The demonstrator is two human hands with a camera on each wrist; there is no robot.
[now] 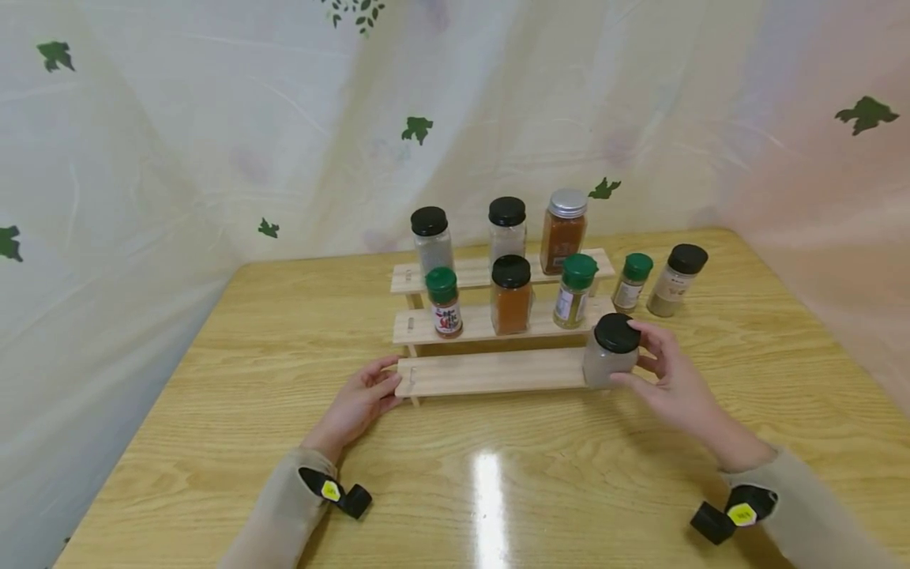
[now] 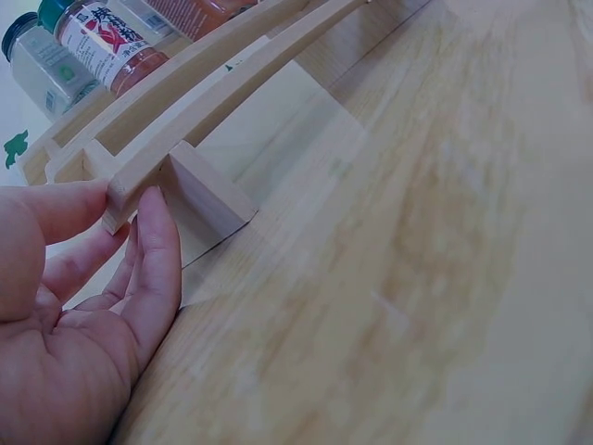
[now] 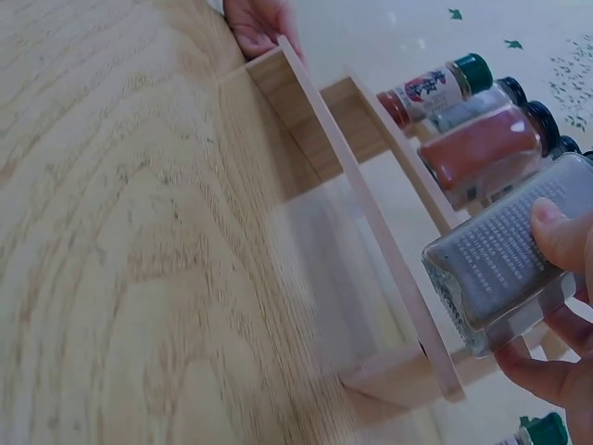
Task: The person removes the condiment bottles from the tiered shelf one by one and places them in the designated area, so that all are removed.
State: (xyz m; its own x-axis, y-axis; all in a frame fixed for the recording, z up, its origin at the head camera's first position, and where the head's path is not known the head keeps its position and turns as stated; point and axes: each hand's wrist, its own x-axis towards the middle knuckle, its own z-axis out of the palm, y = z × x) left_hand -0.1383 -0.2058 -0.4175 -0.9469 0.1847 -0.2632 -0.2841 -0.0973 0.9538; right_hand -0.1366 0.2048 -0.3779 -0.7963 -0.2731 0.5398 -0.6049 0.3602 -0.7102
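A three-tier wooden spice rack (image 1: 490, 374) stands on the table. My left hand (image 1: 364, 401) pinches the left end of its lowest shelf, thumb and fingers around the board's corner (image 2: 139, 190). With thumb and fingers my right hand (image 1: 671, 379) grips a square glass spice jar (image 1: 610, 365) with a black lid at that shelf's right end. Printed text covers one side of the jar (image 3: 496, 250); whether its base touches the board I cannot tell. On the middle shelf are a green-capped bottle (image 1: 446, 304), an orange-filled jar (image 1: 511, 304) and another green-capped bottle (image 1: 571, 300).
Along the top shelf stand two black-lidded jars (image 1: 434, 246) and a silver-lidded jar (image 1: 564, 241). Right of the rack, a small green-capped bottle (image 1: 629, 288) and a black-capped bottle (image 1: 671, 286) stand on the wooden table (image 1: 270, 332). A leaf-patterned cloth (image 1: 213, 142) hangs behind.
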